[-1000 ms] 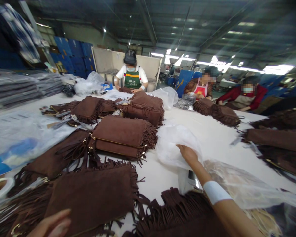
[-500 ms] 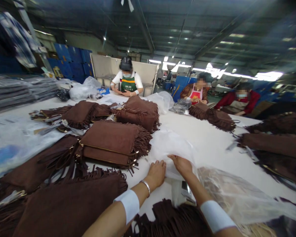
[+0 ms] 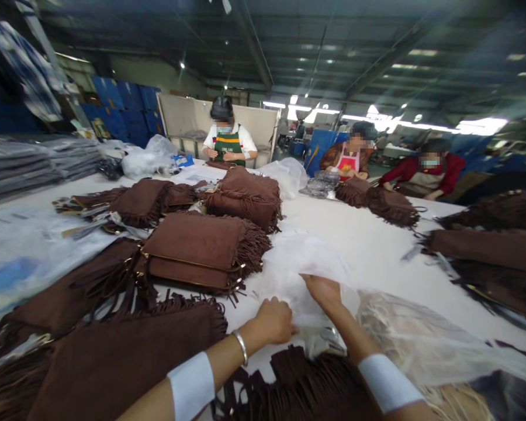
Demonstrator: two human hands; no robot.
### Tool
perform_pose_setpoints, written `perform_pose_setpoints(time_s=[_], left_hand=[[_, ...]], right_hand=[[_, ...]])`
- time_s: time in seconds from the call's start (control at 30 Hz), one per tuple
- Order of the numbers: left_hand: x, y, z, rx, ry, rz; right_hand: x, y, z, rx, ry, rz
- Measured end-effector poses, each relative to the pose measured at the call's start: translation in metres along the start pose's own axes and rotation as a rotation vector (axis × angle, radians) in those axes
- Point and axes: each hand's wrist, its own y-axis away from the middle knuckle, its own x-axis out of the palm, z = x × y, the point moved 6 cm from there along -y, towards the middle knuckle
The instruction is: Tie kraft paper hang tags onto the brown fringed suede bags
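A thin, cloudy white plastic bag (image 3: 307, 251) is spread on the table in front of me. My left hand (image 3: 277, 320) is closed in a fist at the bag's near left edge, pinching it. At the bag's near right side, my right hand (image 3: 325, 292) grips the film between thumb and fingers, which are partly hidden. Below the hands lies a dark brown fringed piece (image 3: 315, 380), with a small clear wrapped item (image 3: 324, 342) at its upper edge. Just left of the bag rests a brown fringed handbag (image 3: 193, 242) with gold trim.
More brown bags (image 3: 245, 196) fill the left side, with others (image 3: 486, 248) at the right edge. A clear plastic bag holding pale cords (image 3: 421, 333) lies right of my arm. Grey packs (image 3: 17, 166) are stacked far left. Several co-workers sit across the white table (image 3: 377, 251).
My left hand has come down and slightly left, its fingers curling into a tighter fist. The white bag's near edge has spread wider, while my right hand has stayed nearly in place.
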Motion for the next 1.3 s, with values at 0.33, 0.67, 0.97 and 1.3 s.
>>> perform_pose_setpoints(time_s=[0.33, 0.67, 0.97, 1.3], left_hand=[[-0.011, -0.041, 0.041, -0.360, 0.512, -0.252], [0.011, -0.049, 0.022, -0.318, 0.429, -0.211], [-0.046, 0.017, 0.038, -0.275, 0.710, -0.320], [-0.087, 0.164, 0.033, -0.336, 1.081, -0.205]], right_hand=[[0.003, -0.005, 0.002, 0.053, -0.307, 0.111], [-0.003, 0.026, 0.003, 0.051, -0.837, 0.154], [-0.008, 0.076, 0.025, -0.006, -1.172, 0.290], [-0.011, 0.158, 0.127, -0.219, -1.114, 0.327]])
